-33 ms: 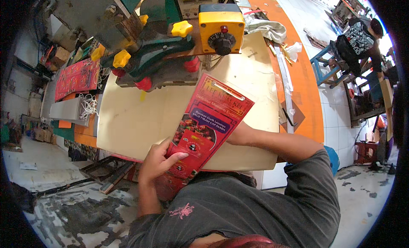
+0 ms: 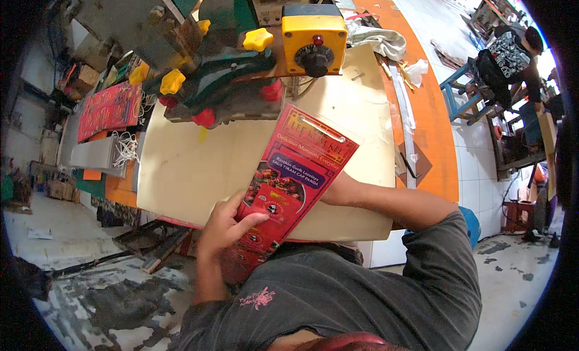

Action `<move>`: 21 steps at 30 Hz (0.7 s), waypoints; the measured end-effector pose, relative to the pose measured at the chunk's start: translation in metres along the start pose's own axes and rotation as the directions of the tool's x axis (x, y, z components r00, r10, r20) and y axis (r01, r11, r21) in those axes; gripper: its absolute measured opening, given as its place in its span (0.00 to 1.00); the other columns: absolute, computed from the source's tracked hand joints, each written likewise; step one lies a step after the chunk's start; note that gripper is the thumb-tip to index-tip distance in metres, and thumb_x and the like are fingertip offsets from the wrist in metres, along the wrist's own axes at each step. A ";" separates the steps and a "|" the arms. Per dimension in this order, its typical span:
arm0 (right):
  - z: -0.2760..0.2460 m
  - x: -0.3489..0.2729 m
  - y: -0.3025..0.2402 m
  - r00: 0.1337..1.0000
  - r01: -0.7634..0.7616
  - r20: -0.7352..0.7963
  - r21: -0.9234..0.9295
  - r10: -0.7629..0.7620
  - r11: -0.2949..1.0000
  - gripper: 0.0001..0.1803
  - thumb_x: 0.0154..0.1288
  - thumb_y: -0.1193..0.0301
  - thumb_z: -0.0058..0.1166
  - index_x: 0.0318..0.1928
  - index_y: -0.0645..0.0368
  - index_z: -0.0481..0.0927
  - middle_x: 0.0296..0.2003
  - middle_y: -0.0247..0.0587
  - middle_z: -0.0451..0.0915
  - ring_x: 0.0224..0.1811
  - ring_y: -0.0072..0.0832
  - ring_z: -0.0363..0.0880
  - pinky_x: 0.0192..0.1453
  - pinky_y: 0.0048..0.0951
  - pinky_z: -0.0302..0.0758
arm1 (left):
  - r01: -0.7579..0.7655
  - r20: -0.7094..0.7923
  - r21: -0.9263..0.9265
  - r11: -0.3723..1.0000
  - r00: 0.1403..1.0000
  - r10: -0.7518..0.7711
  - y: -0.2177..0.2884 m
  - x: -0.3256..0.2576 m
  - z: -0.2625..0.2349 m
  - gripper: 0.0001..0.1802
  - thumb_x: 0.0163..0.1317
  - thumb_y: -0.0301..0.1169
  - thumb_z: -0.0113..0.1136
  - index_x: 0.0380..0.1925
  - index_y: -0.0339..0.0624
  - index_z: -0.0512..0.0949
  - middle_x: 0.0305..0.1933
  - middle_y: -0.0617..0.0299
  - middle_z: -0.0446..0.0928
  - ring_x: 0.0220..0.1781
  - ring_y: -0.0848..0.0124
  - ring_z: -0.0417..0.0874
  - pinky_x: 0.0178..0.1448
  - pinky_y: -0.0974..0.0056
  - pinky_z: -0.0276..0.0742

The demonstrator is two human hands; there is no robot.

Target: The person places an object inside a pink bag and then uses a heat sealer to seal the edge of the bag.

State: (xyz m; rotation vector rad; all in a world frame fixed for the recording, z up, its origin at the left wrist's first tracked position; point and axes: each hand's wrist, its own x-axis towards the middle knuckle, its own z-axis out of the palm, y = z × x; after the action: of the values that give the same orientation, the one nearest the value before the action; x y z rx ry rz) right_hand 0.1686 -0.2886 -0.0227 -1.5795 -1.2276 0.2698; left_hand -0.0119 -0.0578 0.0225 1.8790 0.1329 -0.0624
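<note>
Orange table [image 2: 435, 134]: beneath a large cream sheet [image 2: 181, 170]. No fixing visible along the near edge of the sheet; may slide under uneven pressure.

Dark green machine [image 2: 232, 73]: at the far side, yellow control box [image 2: 313, 34] alongside. Risk of a scuffed corner, from reaching too far forward.

Tall red printed panel [image 2: 283, 191]: over the near part of the sheet, aslant, upper end toward far right, lower end close to the dark shirt [image 2: 344, 284]. Probably thin and flexible; could bow or crease midway, from unequal pull at the two sides.

Left hand [image 2: 228, 227]: clamped on the panel's left edge, thumb across the front, other fingers mostly behind. Could slip or mark the print, from a hard thumb.

Right hand [image 2: 341, 191]: mostly hidden behind the panel. Cannot tell fingers as apart, together or clamped. Could push crooked, from working unseen.

Pale cord [image 2: 322, 129]: across the upper end. Could catch or tear out, from a sharp tug.
</note>
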 end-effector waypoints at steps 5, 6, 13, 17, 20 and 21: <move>0.003 -0.001 0.002 0.999 0.033 0.042 0.029 -0.034 0.999 0.32 0.74 0.64 0.72 0.74 0.55 0.78 0.71 0.49 0.80 0.74 0.44 0.78 0.79 0.47 0.74 | -0.189 -0.132 -0.067 0.980 0.975 0.179 0.021 0.034 0.019 0.22 0.76 0.31 0.70 0.64 0.32 0.80 0.47 0.55 0.91 0.48 0.73 0.91 0.55 0.64 0.85; 0.003 -0.001 0.002 0.998 0.025 0.059 0.032 -0.027 0.999 0.32 0.74 0.65 0.72 0.74 0.56 0.78 0.70 0.49 0.80 0.74 0.43 0.79 0.79 0.47 0.74 | -0.246 -0.176 -0.097 0.965 0.958 0.226 0.025 0.041 0.023 0.21 0.76 0.30 0.70 0.64 0.32 0.79 0.47 0.55 0.91 0.48 0.74 0.91 0.54 0.64 0.85; -0.002 -0.003 0.004 0.996 -0.077 0.045 0.128 0.072 0.989 0.32 0.73 0.68 0.72 0.74 0.58 0.77 0.68 0.49 0.82 0.71 0.41 0.81 0.75 0.44 0.78 | -0.213 -0.215 -0.038 0.976 0.956 0.200 0.033 0.059 0.024 0.20 0.74 0.30 0.72 0.61 0.33 0.84 0.44 0.58 0.89 0.44 0.76 0.87 0.47 0.67 0.82; 0.002 -0.002 0.002 0.996 -0.068 0.057 0.116 0.061 0.991 0.32 0.73 0.67 0.72 0.74 0.58 0.77 0.69 0.49 0.81 0.73 0.42 0.79 0.77 0.45 0.76 | -0.304 -0.253 0.208 0.930 0.901 0.351 0.030 0.060 0.018 0.18 0.73 0.32 0.74 0.57 0.34 0.86 0.34 0.64 0.81 0.33 0.77 0.78 0.38 0.67 0.74; 0.006 -0.005 0.007 0.991 -0.108 0.102 0.173 0.091 0.979 0.32 0.74 0.64 0.71 0.74 0.56 0.78 0.70 0.50 0.80 0.76 0.43 0.76 0.81 0.47 0.71 | -0.328 -0.242 0.246 0.912 0.890 0.385 0.041 0.056 0.015 0.17 0.73 0.33 0.74 0.56 0.35 0.87 0.30 0.67 0.76 0.30 0.78 0.73 0.36 0.66 0.72; 0.004 -0.003 0.003 0.983 -0.152 0.138 0.218 0.124 0.964 0.32 0.74 0.64 0.71 0.74 0.56 0.78 0.70 0.49 0.80 0.75 0.43 0.76 0.81 0.47 0.71 | -0.333 -0.239 0.222 0.916 0.892 0.383 0.041 0.056 0.016 0.17 0.74 0.34 0.73 0.55 0.35 0.87 0.28 0.68 0.75 0.29 0.79 0.72 0.35 0.66 0.71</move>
State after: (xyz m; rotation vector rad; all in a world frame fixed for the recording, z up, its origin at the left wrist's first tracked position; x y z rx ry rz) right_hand 0.1660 -0.2888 -0.0281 -1.4670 -1.1367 0.5854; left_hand 0.0488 -0.0818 0.0505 2.0524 -0.0332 0.4620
